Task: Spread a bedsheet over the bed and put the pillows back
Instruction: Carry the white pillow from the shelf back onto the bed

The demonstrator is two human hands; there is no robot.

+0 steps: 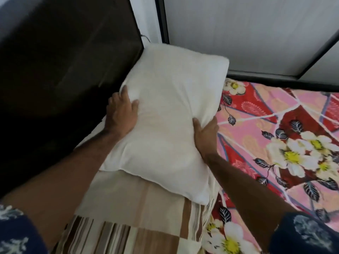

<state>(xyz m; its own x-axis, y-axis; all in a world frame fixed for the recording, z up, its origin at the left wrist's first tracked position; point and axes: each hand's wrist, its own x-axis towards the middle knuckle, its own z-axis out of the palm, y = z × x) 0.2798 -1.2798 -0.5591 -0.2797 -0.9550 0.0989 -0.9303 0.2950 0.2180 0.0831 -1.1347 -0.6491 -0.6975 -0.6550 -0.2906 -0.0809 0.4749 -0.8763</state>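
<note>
We are leaning over the floral sheet [275, 125], which is lying spread across the bed. At the dark headboard [64, 70] a striped pillow [137, 217] is lying flat, and we are holding a white pillow [165, 116] on top of it, its far end reaching into the corner. Our left hand [122, 112] is gripping its left edge, our right hand [205, 131] is pinching its right edge, fingers curled into the fabric.

The bed's floral bedsheet [275, 129] carries a striped pillow [128, 217] at 6 o'clock, the white pillow [165, 110] overlapping it toward 12.
</note>
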